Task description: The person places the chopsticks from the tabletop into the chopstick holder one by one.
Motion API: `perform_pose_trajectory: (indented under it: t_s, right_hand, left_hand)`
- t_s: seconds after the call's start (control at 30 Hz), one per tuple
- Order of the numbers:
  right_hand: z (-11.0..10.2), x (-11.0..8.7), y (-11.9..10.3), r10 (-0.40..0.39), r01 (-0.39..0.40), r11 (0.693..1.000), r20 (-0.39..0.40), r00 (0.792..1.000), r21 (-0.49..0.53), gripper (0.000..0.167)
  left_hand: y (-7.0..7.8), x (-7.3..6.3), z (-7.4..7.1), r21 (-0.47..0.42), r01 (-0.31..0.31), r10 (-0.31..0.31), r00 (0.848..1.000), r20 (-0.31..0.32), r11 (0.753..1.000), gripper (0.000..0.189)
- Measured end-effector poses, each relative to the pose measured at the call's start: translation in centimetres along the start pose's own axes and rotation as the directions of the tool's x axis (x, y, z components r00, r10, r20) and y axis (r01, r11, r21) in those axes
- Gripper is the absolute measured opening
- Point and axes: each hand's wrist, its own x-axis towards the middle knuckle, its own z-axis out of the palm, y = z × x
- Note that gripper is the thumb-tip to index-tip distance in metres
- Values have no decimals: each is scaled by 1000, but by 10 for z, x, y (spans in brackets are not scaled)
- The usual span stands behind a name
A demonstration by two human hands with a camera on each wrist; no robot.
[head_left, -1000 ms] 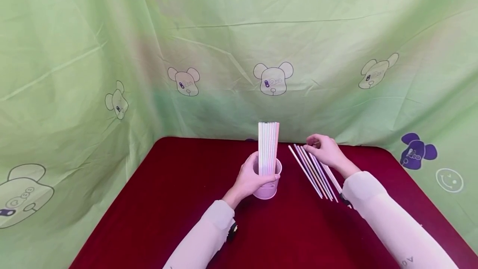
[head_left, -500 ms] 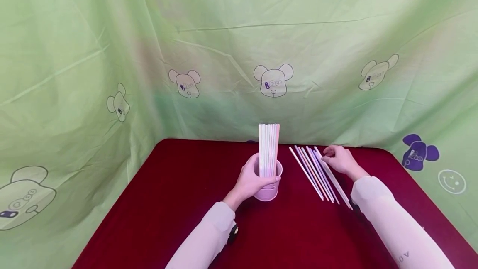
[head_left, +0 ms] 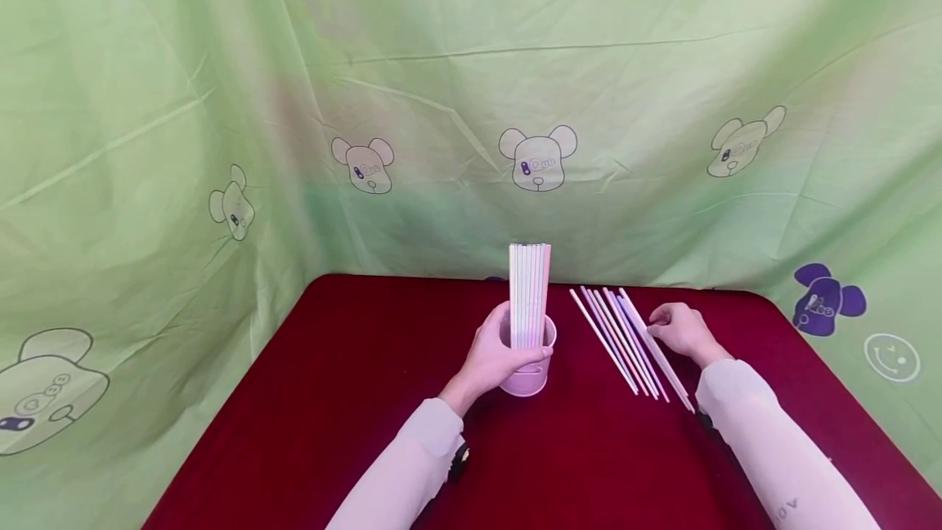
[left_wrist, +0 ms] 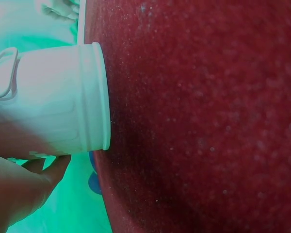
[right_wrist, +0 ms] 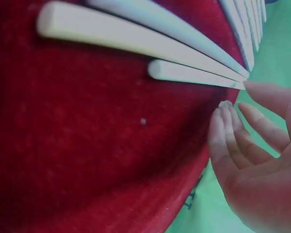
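Observation:
A small pink bucket [head_left: 524, 381] stands on the table, with a bundle of slim pastel sticks [head_left: 527, 293] upright in it. My left hand [head_left: 498, 352] grips the bucket near its rim, the thumb lying across the front below the sticks. In the left wrist view the bucket [left_wrist: 53, 97] shows its ribbed base and a wire handle. More loose sticks [head_left: 618, 346] lie side by side, slanting, to the right of the bucket. At their right edge is my right hand [head_left: 682, 330], its fingers loosely bent. The right wrist view has its thumb tip right at the outermost stick [right_wrist: 194, 75].
A dark red cloth covers the table [head_left: 331, 432]. Behind and beside it hangs a green curtain [head_left: 441, 47] printed with bear heads, meeting the table's back edge close beyond the sticks.
My right hand has moved right and toward me, from over the far ends of the loose sticks to their right side. My left hand keeps holding the bucket in place.

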Motion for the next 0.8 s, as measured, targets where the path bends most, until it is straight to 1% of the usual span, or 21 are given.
perform_pose_trajectory:
  t_s: [0.17, 0.27, 0.37, 0.53, 0.73, 0.8]
  right_hand:
    - [2, 0, 4, 40, -39, 999, -18, 999, 24, 23]
    - [0, 1, 4, 61, -61, 997, -9, 998, 46, 25]
    - [-2, 1, 3, 62, -62, 997, 9, 998, 50, 26]
    - [-3, 1, 4, 45, -46, 999, 24, 999, 17, 23]
    - [-5, 1, 1, 62, -62, 998, 42, 997, -14, 17]
    - [-7, 2, 1, 53, -51, 998, 56, 997, -35, 15]
  left_hand:
    - [1, 0, 0, -5, -3, 3, 1000, -2, 1000, 78]
    - [1, 0, 0, -7, -6, 6, 1000, -4, 1000, 78]
    - [1, 0, 0, -8, -8, 7, 1000, -5, 1000, 78]
    - [1, 0, 0, -5, -4, 4, 1000, -4, 1000, 78]
    - [1, -1, 1, 0, 4, -4, 1000, 1, 1000, 79]
    - [0, -1, 1, 2, 3, -3, 1000, 0, 1000, 78]
